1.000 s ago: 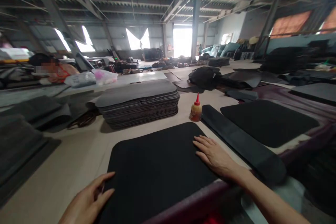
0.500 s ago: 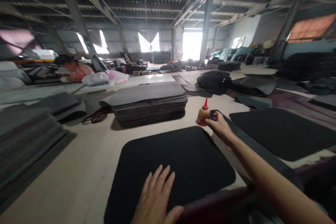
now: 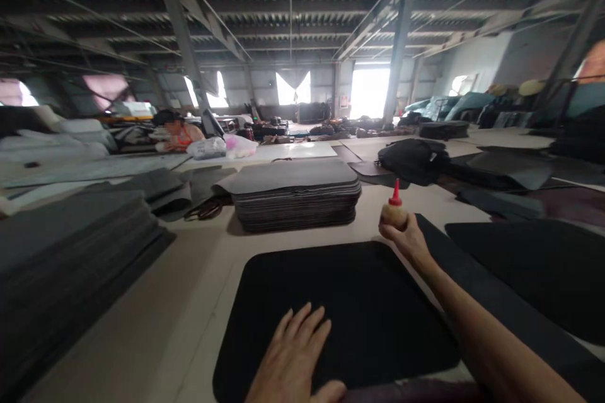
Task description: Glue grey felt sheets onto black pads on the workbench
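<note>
Where the near edge of the worktable (image 3: 203, 308) faces the wearer, a black rounded-corner panel (image 3: 368, 308) lies flat on the pale surface. The left hand (image 3: 293, 359) rests palm down over the panel's near part, its fingers slightly spread and its thumb angled outward; how firmly it presses cannot be told. The right hand (image 3: 410, 242), beyond the panel's far right corner, grips a squeeze bottle (image 3: 394, 214) between thumb and fingers. The bottle is upright, with a red conical nozzle and amber contents; its base is hidden by the hand, so contact with the table cannot be judged. To the right of the panel runs a long dark strip (image 3: 496, 308), and past it lies a second black panel (image 3: 529, 264). Beyond the first panel stands a neat stack of grey sheets (image 3: 297, 192); a taller grey pile (image 3: 70, 264) occupies the left side. Farther back are a black bag (image 3: 411, 160), a pink-tinted plastic bag (image 3: 240, 145) and, at far left, a person in orange (image 3: 184, 136).
</note>
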`<state>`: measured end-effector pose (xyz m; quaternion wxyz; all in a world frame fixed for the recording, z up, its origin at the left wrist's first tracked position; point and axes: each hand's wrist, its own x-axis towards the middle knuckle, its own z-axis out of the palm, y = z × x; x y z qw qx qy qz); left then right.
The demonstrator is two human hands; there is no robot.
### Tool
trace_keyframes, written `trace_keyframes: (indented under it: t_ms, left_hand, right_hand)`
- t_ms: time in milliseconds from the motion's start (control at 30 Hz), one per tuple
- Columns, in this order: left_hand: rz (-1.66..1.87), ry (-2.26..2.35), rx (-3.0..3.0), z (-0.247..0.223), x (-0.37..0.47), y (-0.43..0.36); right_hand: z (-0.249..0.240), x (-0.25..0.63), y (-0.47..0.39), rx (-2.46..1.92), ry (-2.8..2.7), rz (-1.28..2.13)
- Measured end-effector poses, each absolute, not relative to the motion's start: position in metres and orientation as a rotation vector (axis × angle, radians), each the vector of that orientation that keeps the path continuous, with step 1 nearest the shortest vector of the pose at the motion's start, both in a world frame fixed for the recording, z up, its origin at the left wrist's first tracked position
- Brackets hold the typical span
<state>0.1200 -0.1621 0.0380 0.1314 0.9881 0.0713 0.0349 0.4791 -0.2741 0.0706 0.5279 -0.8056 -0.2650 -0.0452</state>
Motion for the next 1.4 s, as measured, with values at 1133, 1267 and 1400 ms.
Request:
trace_keyframes:
  t_ms: [1133,1267,1400]
  left_hand:
    - [0.334,0.165,2.690,0.066,0.109,-0.184]
    - [0.255,0.197,2.673,0.062,0.109,-0.184]
    - [0.203,0.191,2.674,0.060,0.107,-0.184]
  right_hand:
    - [0.110,0.280,-0.236,-1.496,-1.827,0.351]
    - [0.112,0.277,-0.233,-1.417,-1.920,0.329]
    - [0.114,0.275,-0.229,-1.354,-1.962,0.293]
